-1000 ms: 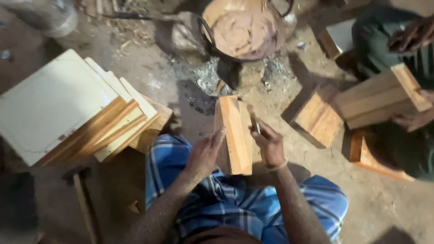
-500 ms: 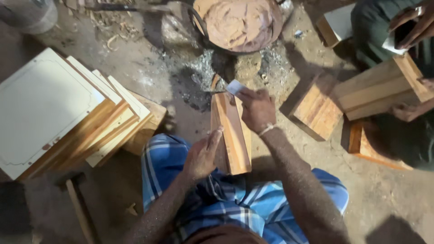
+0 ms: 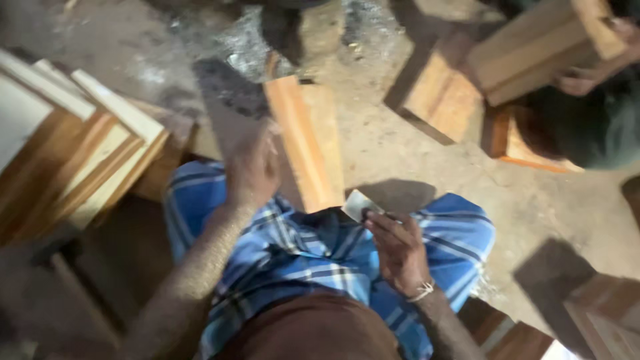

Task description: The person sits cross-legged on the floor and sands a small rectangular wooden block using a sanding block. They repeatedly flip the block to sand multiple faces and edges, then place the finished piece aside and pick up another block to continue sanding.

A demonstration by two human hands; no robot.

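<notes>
At the left edge of the dirt floor leans a stack of white-faced wooden panels. The left hand, blurred, rests against the left side of an upright wooden block; its grip cannot be told. The block stands before the checked blue cloth. The right hand, over the lap, pinches a small pale scraper. Another person's wooden box sits top right.
</notes>
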